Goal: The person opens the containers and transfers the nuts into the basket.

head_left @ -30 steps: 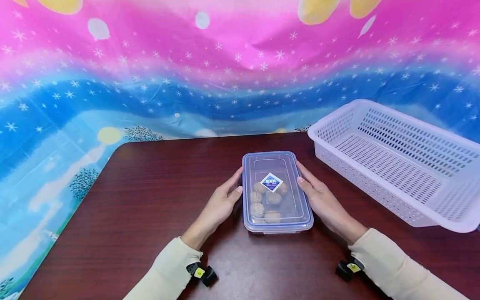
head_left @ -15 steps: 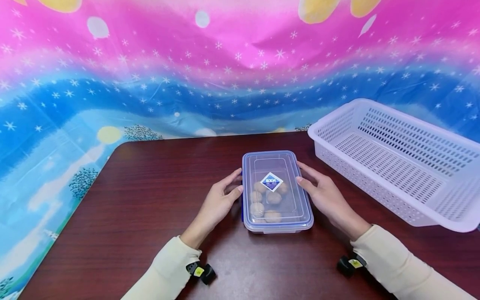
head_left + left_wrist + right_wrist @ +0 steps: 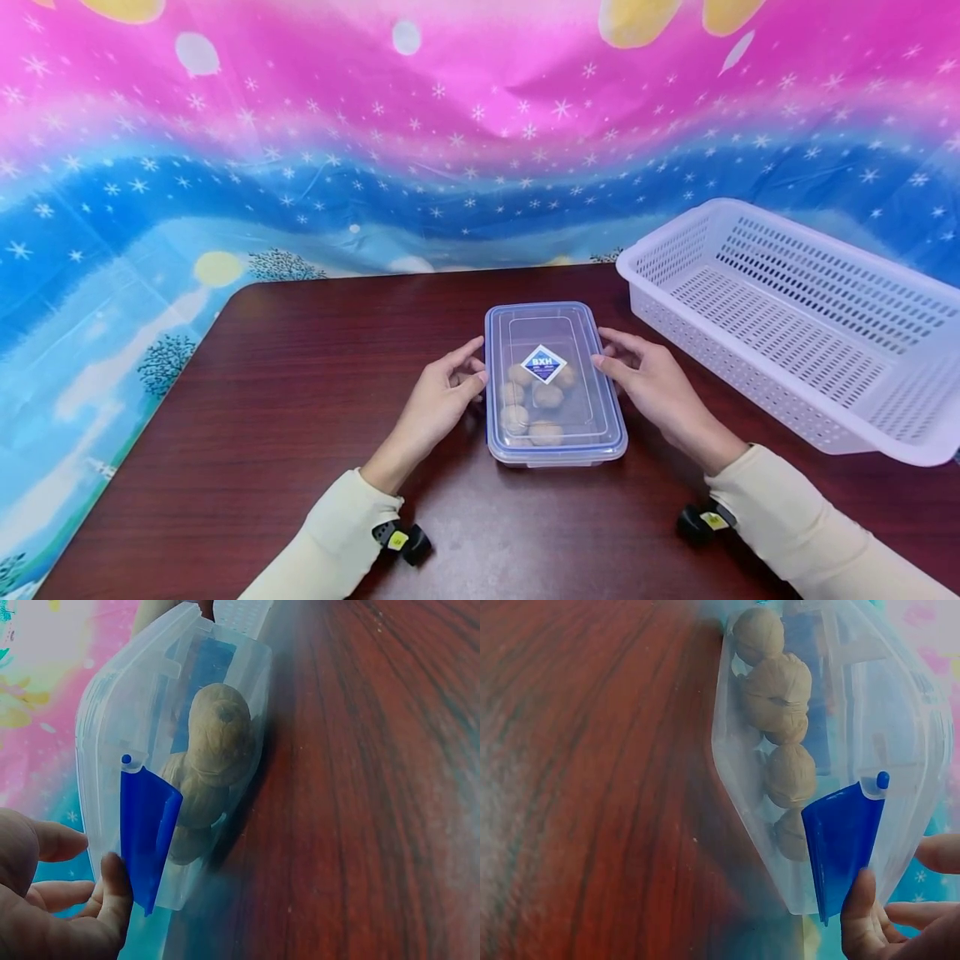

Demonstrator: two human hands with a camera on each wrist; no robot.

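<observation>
A clear plastic food container [image 3: 555, 417] with a blue-rimmed lid and a diamond-shaped sticker [image 3: 543, 364] sits on the table. Several walnuts [image 3: 217, 735] show through its walls. My left hand [image 3: 438, 396] is at its left side, thumb by the lid's edge and a fingertip against a blue side latch [image 3: 150, 832]. On the opposite side, my right hand [image 3: 652, 387] has its thumb at the lid's edge, with a finger touching the other blue latch [image 3: 844, 844]. Both latches slant away from the walls. In the head view the lid lies on the container.
A white perforated plastic basket [image 3: 757, 383] stands on the right of the dark reddish-brown table [image 3: 300, 400]. Behind the table hangs a pink and blue patterned cloth [image 3: 465, 150]. Black cameras [image 3: 416, 546] are strapped at both wrists.
My hands have eased slightly outward, and their fingers are more bent beside the container. My right wrist has shifted a little to the right. The container and basket stay in place.
</observation>
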